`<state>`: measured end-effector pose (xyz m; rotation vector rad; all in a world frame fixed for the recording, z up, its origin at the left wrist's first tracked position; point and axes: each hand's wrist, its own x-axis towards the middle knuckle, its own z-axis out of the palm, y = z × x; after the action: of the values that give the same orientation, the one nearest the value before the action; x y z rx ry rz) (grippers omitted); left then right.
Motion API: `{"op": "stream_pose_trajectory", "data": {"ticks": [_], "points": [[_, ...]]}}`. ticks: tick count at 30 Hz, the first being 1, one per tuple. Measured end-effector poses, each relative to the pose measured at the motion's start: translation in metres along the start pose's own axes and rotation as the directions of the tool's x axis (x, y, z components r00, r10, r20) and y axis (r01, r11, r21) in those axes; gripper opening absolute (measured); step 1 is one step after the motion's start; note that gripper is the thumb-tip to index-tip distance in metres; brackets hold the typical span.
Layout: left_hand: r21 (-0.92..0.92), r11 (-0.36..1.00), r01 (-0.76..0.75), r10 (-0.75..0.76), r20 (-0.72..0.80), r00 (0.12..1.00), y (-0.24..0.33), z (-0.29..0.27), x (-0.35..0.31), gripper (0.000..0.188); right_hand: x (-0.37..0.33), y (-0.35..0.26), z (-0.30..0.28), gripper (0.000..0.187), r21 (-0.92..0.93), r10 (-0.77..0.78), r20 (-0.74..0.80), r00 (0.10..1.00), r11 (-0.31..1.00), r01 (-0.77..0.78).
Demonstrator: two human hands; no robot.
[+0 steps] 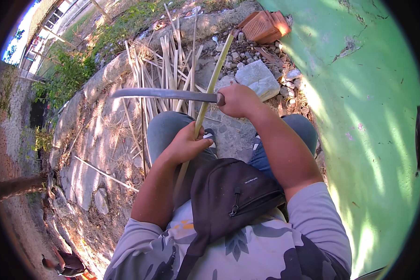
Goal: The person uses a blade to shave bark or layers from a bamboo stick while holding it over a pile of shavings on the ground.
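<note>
Head view, items as seen:

- Left hand, 1: clenched around a long pale-green strip, thumb laid along it. The strip stands slanted, its upper end leaning right and away, its lower end running down toward the lap.
- Right hand, 1: clenched on the handle of a knife, just beside the strip and farther up it than the left hand.
- Knife, 1: long, gently curved grey blade, pointing left and crossing the strip; whether it bites into the strip cannot be told.
- Strips, pale, many: loose heap on the ground beyond the knees. 1 further strip lies apart, at left.
- Bag, 1: black, worn at the front, with zip and pull. Marking: 1 short line of small pale lettering.
- Clothing: shirt in grey, white and black with leaf-like shapes; blue trousers; dark shoes with white stripes, partly hidden.
- Block, 1: whitish, rough, on rubble near the right hand.
- Tiles, orange-red, stacked behind the block.
- Wall, 1: green, cracked, dappled with sunlight, at right.
- Person, 1: at lower left, well apart, dark top.
</note>
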<state>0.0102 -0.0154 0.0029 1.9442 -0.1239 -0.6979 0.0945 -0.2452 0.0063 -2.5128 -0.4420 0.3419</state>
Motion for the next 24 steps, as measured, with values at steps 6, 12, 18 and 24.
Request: {"op": "stream_pose_trajectory", "data": {"ticks": [6, 12, 18, 24], "points": [[0.050, 0.999, -0.004, 0.002, 0.034, 0.999, 0.008, 0.003, 0.000, 0.036, 0.012, 0.027, 0.006, 0.021, -0.080, 0.108, -0.071, 0.992, 0.990, -0.114], [0.118, 0.992, -0.045, 0.040, 0.048, 0.998, 0.008, 0.004, 0.001, 0.037, 0.014, 0.053, 0.001, 0.026, 0.300, 0.332, -0.119, 0.936, 0.910, -0.284], [0.065, 0.998, 0.010, -0.011, 0.009, 1.000, 0.009, 0.002, -0.001, 0.037, 0.007, 0.017, 0.005, 0.024, 0.105, 0.083, 0.015, 0.996, 0.991, -0.085], [0.038, 0.999, -0.030, 0.029, 0.030, 0.999, 0.007, 0.004, -0.001, 0.035, 0.002, 0.010, -0.006, 0.021, -0.093, 0.081, -0.017, 0.997, 0.992, -0.083]]}}
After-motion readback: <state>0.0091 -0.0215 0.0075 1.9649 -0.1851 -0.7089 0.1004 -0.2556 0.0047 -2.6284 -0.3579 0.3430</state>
